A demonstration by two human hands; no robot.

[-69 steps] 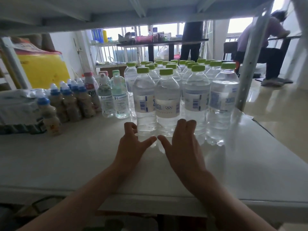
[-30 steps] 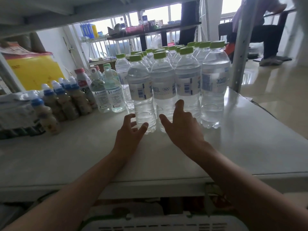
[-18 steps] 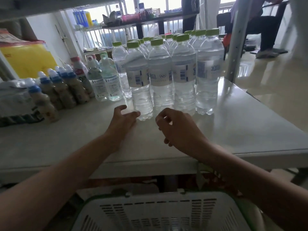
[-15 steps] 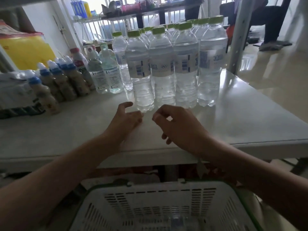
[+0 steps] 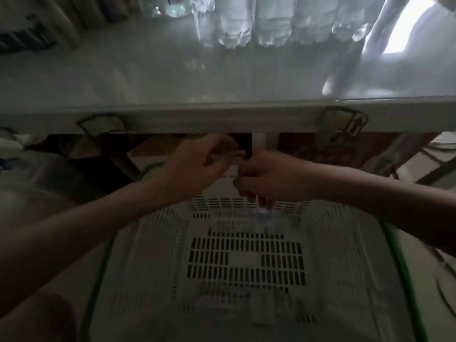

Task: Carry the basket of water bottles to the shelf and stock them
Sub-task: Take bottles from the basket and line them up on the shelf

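The view is blurred and points steeply down. A white slotted basket (image 5: 148, 262) with a green rim sits below me, in front of the shelf. Something faint, perhaps a clear bottle (image 5: 269, 218), lies by the basket's far wall. Over that far wall, just under the shelf's front edge (image 5: 172, 119), my left hand (image 5: 197, 166) and my right hand (image 5: 269, 178) are close together. The left hand's fingers are loosely curled and the right hand's fingers hang down apart; neither hand holds anything I can see. The bases of the stocked water bottles (image 5: 271, 25) stand at the top of the frame.
The grey shelf board (image 5: 123, 75) fills the upper part of the view, with darker small bottles (image 5: 74, 18) at its far left. Brown boxes (image 5: 320, 149) and a support post (image 5: 266, 141) sit in the dark space under the shelf.
My view has dropped from the shelf top to the basket. Both hands have left the shelf surface and come down below its front edge, over the basket's far wall.
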